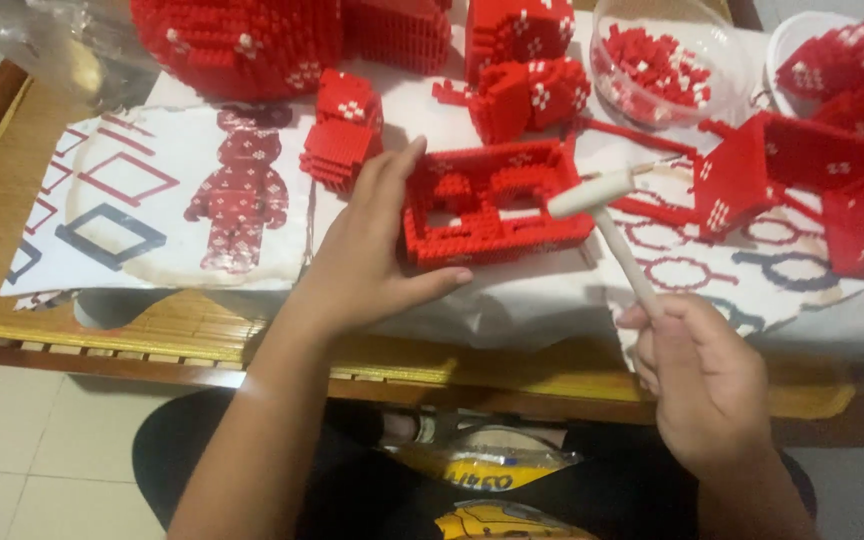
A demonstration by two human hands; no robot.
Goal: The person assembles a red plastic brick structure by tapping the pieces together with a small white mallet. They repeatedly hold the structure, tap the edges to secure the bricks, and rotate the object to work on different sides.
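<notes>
White plastic forms the small hammer (607, 225) that the right hand (704, 385) grips, fingers curled tight round the lower end of its handle; the hammer's head hangs just over the right end of a red brick-built frame (497, 205). That frame, a hollow rectangular section of tiny red bricks with a few white dots, lies on white paper near the table's front edge. The left hand (367, 245) steadies it from the left, palm open against its end wall, fingers stretched along the far side and the thumb along the near side.

Just beyond the left hand stands a small stepped red block (342, 135). Left of it lies an instruction sheet (167, 205) showing a red bear figure and diamond outlines. Further back sit larger red brick assemblies (527, 75) and a clear bowl (602, 55) of loose red bricks. Flat red panels (802, 170) lie to the right. A bamboo-slat table (12, 290) bears everything, and a yellow packet (492, 468) rests on the person's lap.
</notes>
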